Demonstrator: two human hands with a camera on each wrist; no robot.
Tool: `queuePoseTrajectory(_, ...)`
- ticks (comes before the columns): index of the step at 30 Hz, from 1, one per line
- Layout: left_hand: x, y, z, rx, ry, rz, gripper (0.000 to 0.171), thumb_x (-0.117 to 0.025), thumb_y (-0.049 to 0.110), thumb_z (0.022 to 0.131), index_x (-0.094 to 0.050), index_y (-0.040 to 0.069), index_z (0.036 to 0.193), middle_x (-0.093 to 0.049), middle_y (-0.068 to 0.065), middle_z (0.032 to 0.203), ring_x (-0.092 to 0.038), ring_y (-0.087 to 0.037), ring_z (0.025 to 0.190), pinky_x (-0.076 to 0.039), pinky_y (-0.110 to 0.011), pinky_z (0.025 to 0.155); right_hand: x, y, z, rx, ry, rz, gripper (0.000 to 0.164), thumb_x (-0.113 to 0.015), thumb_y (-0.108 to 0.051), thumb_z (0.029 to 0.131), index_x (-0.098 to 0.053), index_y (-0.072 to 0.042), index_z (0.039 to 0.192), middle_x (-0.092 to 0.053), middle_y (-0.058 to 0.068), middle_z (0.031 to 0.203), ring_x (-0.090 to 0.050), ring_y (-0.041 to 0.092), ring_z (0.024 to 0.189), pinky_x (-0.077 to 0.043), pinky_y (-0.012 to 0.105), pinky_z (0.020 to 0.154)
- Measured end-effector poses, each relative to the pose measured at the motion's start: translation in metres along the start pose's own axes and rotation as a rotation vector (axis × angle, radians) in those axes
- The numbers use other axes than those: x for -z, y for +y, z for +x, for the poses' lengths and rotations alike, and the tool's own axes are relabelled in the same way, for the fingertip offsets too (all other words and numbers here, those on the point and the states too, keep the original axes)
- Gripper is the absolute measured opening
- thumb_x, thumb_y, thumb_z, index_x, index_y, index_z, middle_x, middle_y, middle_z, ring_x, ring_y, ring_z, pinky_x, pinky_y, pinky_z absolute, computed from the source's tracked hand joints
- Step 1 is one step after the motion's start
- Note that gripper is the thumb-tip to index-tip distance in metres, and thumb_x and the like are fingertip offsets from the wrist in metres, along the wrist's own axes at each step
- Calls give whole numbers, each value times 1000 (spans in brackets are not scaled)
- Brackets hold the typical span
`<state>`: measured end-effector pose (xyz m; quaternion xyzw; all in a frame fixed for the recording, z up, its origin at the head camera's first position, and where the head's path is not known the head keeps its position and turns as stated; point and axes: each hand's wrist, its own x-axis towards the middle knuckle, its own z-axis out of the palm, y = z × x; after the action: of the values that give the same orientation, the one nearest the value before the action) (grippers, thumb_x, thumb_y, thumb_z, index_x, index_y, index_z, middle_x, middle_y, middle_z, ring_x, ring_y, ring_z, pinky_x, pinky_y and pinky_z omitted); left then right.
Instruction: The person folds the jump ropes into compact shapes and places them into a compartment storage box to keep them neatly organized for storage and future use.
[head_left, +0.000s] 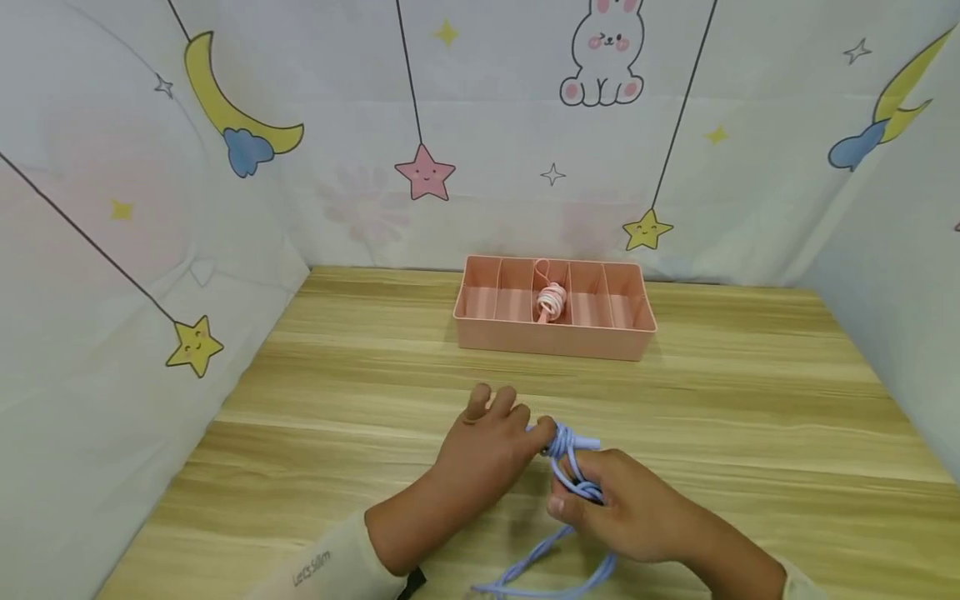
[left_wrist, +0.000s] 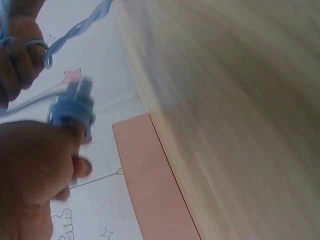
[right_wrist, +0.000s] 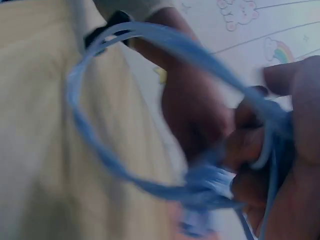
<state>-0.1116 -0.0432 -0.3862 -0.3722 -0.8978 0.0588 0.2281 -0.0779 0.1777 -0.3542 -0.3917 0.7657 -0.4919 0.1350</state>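
While the left hand pinches the wound bundle of blue cord at the lower centre of the head view, the right hand, fingers curled, grips its loose strands just beside it.

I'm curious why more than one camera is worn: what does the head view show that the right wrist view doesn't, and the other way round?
Only the head view: a wound pink-and-white cord in the middle compartment of a pink tray, and crescent moon prints.

Only the right wrist view: a rainbow print.

Both: the left hand and the right hand, holding a blue cord.
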Motion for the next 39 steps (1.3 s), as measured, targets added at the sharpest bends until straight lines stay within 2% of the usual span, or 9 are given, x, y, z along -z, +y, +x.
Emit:
queuePoseTrajectory(4, 0, -3, -7, -249, 44, 50, 14, -57, 24, 102, -54, 31, 113, -56, 9, 85, -42, -17, 94, -29, -41, 91, 26, -13, 2, -56, -12, -368, 22, -66, -33, 101, -55, -27, 84, -45, -22, 69, -40, -5, 56, -38, 20, 50)
queuePoseTrajectory(8, 4, -8, -9, -377, 247, 67, 13, -50, 21, 106, -53, 30, 114, -52, 11, 87, -42, -16, 92, -29, -42, 86, 47, -9, 7, 41, 23, -551, 7, -66, -29, 101, -60, -29, 97, -51, -24, 77, -46, -4, 63, -44, 22, 57)
queuePoseTrajectory(14, 8, -14, 2, -334, 639, -10, 26, -44, 41, 108, -61, 24, 97, -55, 13, 84, -43, -14, 80, -21, -44, 78, 45, 14, 11, 206, 110, -547, 11, -66, -16, 100, -63, -24, 106, -60, -19, 91, -53, -1, 75, -48, 23, 65)
queuePoseTrajectory(18, 8, -11, 5, -173, 784, -89, 40, -37, 41, 111, -61, 11, 101, -63, 7, 86, -43, -16, 78, -18, -42, 77, 29, 22, 15, 285, 204, -558, 19, -66, -16, 101, -64, -15, 120, -69, -7, 105, -65, 7, 88, -55, 28, 74)
queuePoseTrajectory(22, 11, -5, 4, -15, 761, -190, 51, -34, 39, 111, -54, -6, 125, -66, 2, 86, -46, -21, 84, -17, -43, 77, 12, 24, 17, 337, 217, -546, 26, -52, -24, 108, -61, -4, 123, -71, 1, 101, -66, 8, 85, -56, 27, 72)
queuePoseTrajectory(28, 20, -2, 7, 83, 637, -362, 48, -33, 42, 110, -60, 5, 127, -65, 3, 84, -46, -24, 85, -19, -49, 79, -3, 25, 10, 264, 218, -532, 16, -60, -2, 99, -55, -1, 114, -57, -4, 94, -53, 6, 83, -49, 26, 69)
queuePoseTrajectory(33, 23, -5, 5, 204, 559, -669, 51, -36, 46, 108, -61, 2, 117, -65, -1, 87, -42, -25, 86, -16, -50, 82, -8, 32, 5, 272, 312, -553, 42, -57, 8, 88, -48, 2, 129, -56, 7, 111, -55, 17, 97, -51, 31, 78)
queuePoseTrajectory(35, 23, -5, 5, 240, 553, -725, 50, -35, 45, 109, -57, 2, 120, -64, -5, 92, -44, -25, 88, -16, -50, 83, -8, 31, 4, 253, 294, -511, 63, -57, 12, 85, -41, 2, 144, -59, 15, 129, -61, 25, 113, -53, 37, 91)
queuePoseTrajectory(39, 25, -3, 7, 318, 557, -774, 57, -28, 47, 109, -50, 0, 132, -61, -10, 105, -47, -25, 91, -19, -49, 84, -9, 27, 4, 258, 227, -435, 65, -56, 13, 89, -41, -2, 150, -61, 10, 137, -62, 26, 121, -53, 35, 95)
